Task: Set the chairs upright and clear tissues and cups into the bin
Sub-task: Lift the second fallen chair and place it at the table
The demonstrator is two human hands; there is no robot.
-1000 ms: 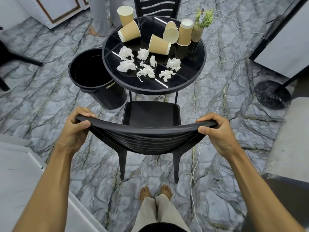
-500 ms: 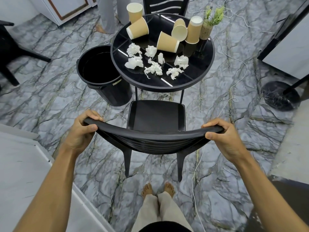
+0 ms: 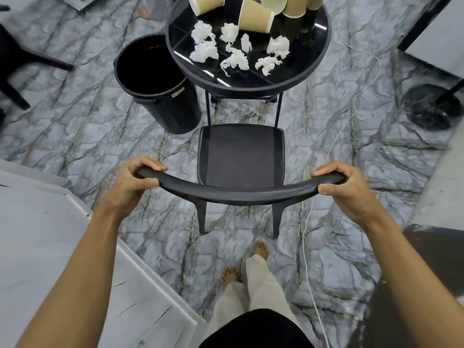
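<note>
A black chair (image 3: 239,156) stands upright on its legs right in front of me, its seat facing the round black table (image 3: 251,84). My left hand (image 3: 130,184) grips the left end of its curved backrest and my right hand (image 3: 349,189) grips the right end. On the table lie several crumpled white tissues (image 3: 236,59) and several tan paper cups (image 3: 254,16), some tipped on their sides. An open black bin (image 3: 155,81) stands on the floor left of the table.
A white cord (image 3: 334,144) trails over the marble floor on the right, past a round black stand base (image 3: 431,106). Another black chair's legs (image 3: 22,61) show at far left. A pale slab (image 3: 62,259) fills the lower left. My bare feet (image 3: 246,259) are behind the chair.
The chair has shifted closer to the table, and my view has tilted down, so the far cups leave the top edge. Both hands keep their hold on the backrest.
</note>
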